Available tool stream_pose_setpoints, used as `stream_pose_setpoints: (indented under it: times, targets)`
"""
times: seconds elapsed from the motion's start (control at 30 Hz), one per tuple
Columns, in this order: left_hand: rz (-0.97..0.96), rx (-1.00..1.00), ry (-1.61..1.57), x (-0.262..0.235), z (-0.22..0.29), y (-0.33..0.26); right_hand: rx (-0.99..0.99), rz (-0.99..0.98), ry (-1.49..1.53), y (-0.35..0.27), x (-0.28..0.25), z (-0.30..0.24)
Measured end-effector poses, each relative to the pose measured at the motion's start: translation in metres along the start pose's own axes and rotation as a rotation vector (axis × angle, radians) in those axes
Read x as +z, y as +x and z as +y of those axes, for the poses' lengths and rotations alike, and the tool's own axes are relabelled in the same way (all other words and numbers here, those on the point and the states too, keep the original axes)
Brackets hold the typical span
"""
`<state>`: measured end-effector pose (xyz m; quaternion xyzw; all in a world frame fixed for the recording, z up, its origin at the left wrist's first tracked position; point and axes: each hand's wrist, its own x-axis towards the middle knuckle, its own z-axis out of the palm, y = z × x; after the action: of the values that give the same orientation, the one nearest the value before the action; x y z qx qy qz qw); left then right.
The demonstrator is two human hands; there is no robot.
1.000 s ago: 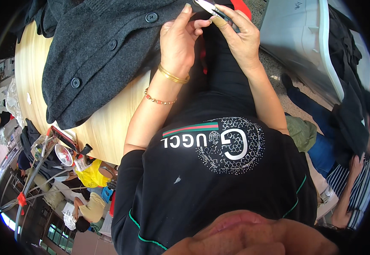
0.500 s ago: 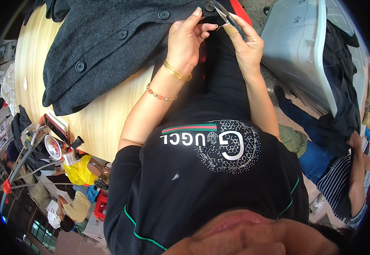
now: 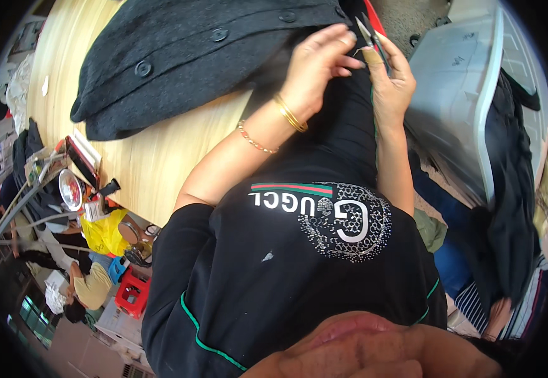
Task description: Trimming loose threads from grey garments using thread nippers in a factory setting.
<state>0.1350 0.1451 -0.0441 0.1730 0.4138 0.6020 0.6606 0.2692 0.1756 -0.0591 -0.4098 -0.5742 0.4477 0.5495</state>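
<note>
A dark grey buttoned coat (image 3: pixel 192 60) lies on a pale wooden table (image 3: pixel 148 164). My left hand (image 3: pixel 318 69), with gold bracelets at the wrist, pinches the coat's dark edge near my lap. My right hand (image 3: pixel 390 82) grips small thread snips (image 3: pixel 370 31) with red handles, blades pointing up and away, just right of my left fingers. Both hands sit close together over the cloth.
A grey plastic crate (image 3: pixel 469 94) stands at the right with dark garments (image 3: pixel 513 189) draped over it. At the table's left end sit a roll of tape (image 3: pixel 71 189), a yellow bag (image 3: pixel 107 230) and small tools. A person in a yellow top (image 3: pixel 88 286) is farther left.
The view has shifted slightly, so the hands sit a little lower and to the right. My left fingers have moved closer to the snips; the grip on the snips is unchanged.
</note>
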Motion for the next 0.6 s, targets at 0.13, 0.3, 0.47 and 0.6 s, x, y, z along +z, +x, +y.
stream_pose_setpoints:
  times: [0.13,0.3,0.47,0.6]
  targets:
    - [-0.168,0.039,0.092,-0.001,0.003,-0.018,-0.003,-0.129,-0.075,-0.006,0.008,-0.012]
    - [-0.120,0.220,0.185,-0.017,0.031,-0.046,-0.040,-0.303,-0.042,-0.018,0.037,-0.038]
    - [0.036,0.424,0.258,-0.047,0.073,-0.087,-0.191,-0.618,0.110,-0.021,0.067,-0.053]
    - [0.333,0.765,0.453,-0.102,0.129,-0.131,-0.322,-0.684,-0.106,-0.011,0.087,-0.054]
